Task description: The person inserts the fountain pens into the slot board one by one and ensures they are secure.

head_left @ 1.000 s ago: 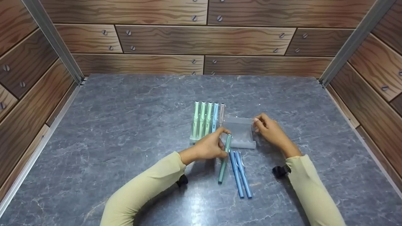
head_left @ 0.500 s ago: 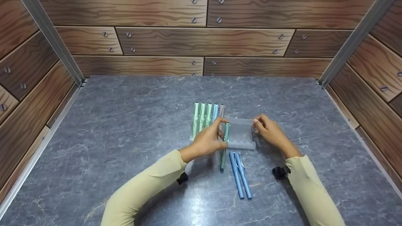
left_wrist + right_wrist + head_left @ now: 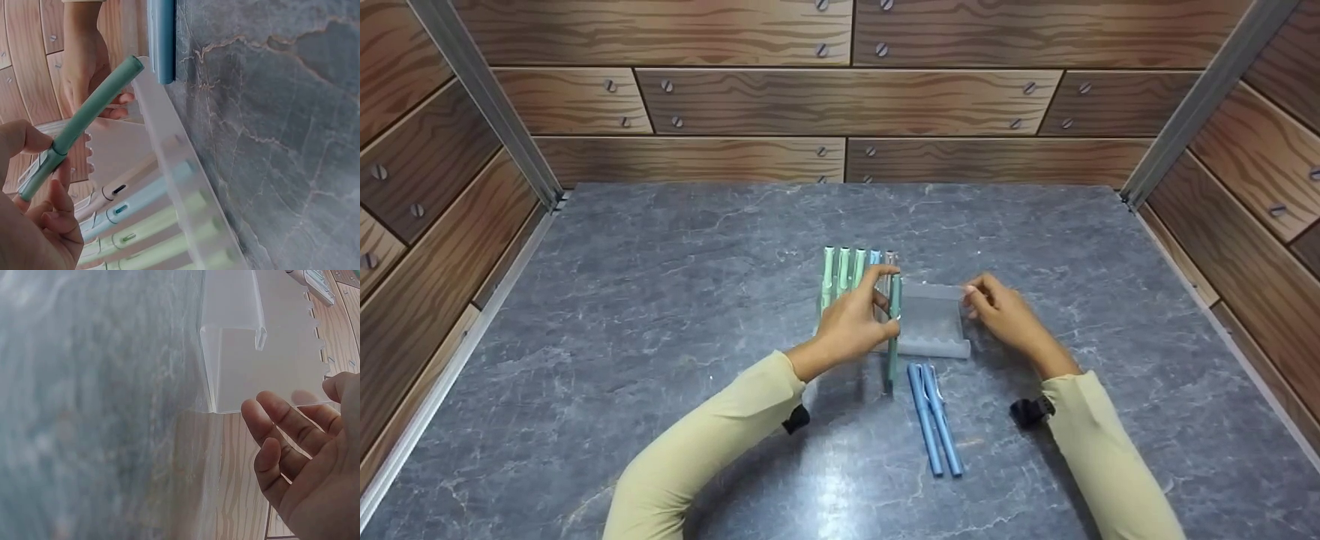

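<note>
My left hand [image 3: 847,322] pinches a dark green pen [image 3: 895,300] between thumb and fingers. The pen is held steeply in front of a clear plastic pen stand [image 3: 934,319]; in the left wrist view its capped part lies by the thumb. On the stand's left side lie 3 light green pens [image 3: 828,270], a light blue pen [image 3: 138,207] and a brownish pen [image 3: 126,183], side by side in its notches. At the stand's right edge my right hand [image 3: 1009,319] pinches the upper corner; one fingertip [image 3: 305,398] shows through the plastic.
Two blue pens [image 3: 926,420] lie side by side on the grey marbled table [image 3: 660,300], in front of the stand. Wood-patterned walls [image 3: 840,97] close off the back and both sides.
My left hand has moved away from me, carrying the dark green pen toward the stand and bringing it more in line with the notches. The right hand has stayed at the stand's corner.
</note>
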`<act>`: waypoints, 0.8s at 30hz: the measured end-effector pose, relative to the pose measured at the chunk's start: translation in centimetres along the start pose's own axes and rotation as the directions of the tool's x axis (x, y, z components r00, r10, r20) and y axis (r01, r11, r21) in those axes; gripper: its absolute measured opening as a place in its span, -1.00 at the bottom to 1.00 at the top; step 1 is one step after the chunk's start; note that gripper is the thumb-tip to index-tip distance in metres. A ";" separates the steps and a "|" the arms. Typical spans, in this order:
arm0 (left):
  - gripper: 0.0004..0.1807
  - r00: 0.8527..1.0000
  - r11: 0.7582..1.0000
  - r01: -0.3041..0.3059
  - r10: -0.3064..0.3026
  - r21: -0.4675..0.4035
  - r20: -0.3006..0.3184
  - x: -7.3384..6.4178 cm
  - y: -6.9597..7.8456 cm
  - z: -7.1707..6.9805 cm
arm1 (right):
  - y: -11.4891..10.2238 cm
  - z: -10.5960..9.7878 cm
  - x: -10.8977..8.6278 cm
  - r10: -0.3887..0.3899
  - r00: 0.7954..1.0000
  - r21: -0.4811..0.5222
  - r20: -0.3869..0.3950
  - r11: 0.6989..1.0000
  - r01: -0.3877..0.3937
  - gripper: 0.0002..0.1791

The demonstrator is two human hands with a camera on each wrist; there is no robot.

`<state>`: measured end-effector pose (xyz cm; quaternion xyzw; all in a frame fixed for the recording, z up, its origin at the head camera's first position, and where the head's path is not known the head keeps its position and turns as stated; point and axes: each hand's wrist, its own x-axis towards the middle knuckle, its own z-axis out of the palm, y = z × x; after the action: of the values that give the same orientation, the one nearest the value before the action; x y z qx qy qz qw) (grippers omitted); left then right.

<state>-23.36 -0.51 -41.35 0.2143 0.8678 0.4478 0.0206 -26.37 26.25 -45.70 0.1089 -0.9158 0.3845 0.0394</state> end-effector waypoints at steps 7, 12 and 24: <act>-0.20 0.999 1.000 -0.008 0.008 -0.005 -0.053 0.3 0.0 -0.1 | -0.1 0.0 0.0 0.003 1.000 0.004 -0.003 1.000 -0.003 -0.71; -0.21 0.997 1.000 -0.007 0.007 -0.002 -0.082 0.6 0.0 -0.2 | 0.0 0.0 0.0 0.008 1.000 0.009 0.000 1.000 -0.008 -0.70; -0.24 0.990 1.000 -0.003 0.006 0.022 -0.143 1.6 -0.3 -0.6 | 0.0 0.1 0.1 0.002 1.000 0.019 0.000 1.000 -0.002 -0.72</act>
<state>-25.04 -0.50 -41.03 0.1837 0.8714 0.4527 -0.0452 -26.42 26.20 -45.76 0.1086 -0.9121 0.3934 0.0379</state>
